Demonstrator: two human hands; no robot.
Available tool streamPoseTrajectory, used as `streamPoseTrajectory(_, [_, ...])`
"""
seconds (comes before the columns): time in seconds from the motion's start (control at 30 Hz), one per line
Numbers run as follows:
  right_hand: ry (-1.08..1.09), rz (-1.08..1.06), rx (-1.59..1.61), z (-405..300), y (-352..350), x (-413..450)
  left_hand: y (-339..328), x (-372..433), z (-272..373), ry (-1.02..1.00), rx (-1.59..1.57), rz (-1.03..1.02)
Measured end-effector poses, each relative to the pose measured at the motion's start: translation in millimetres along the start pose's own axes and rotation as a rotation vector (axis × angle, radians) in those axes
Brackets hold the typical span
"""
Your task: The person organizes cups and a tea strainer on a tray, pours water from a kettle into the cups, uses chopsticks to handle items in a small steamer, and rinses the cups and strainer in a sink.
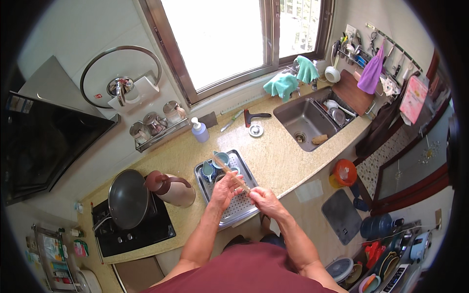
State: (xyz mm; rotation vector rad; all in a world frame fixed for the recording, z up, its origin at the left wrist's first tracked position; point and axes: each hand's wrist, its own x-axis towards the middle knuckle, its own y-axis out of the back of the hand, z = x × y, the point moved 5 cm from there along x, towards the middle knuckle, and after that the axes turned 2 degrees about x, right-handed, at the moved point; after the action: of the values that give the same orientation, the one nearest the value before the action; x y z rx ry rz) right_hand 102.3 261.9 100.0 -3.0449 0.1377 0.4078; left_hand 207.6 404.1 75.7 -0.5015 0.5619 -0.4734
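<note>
Over a perforated metal tray [240,208], I hold a long, thin, light-brown stick-like item [221,163], slanting up to the left and slightly blurred; its material is unclear. My right hand [266,202] grips its lower end in a closed fist. Higher along it, my left hand [225,190] holds it between thumb and curled fingers. Under its upper end on the tray stands a pale blue cup [221,160], beside a small blue-green spouted vessel [208,170]. Further small vessels there are partly hidden by my hands.
Left of the tray stand a thermos jug [177,190] and a wok [129,199] on the black hob [161,234]. Behind are a soap pump bottle [200,132], a knife [231,121], a squeegee [256,115] and a sink strainer [255,130]. The sink [307,117] lies right.
</note>
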Motion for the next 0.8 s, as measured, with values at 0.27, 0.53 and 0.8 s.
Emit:
streamPoseTrajectory(0.27, [0.035, 0.229, -0.055, -8, -17, -35, 68, -29, 0, -0.108, -0.071, 0.352])
streamPoseTrajectory(0.53, [0.233, 0.533, 0.166, 35, 30, -140, -4, -16, -66, 0.005, 0.161, 0.126])
streamPoseTrajectory(0.8, [0.457, 1.206, 0.534, 109, 86, -465, -259, -154, -284, 0.401, 0.501, -0.71])
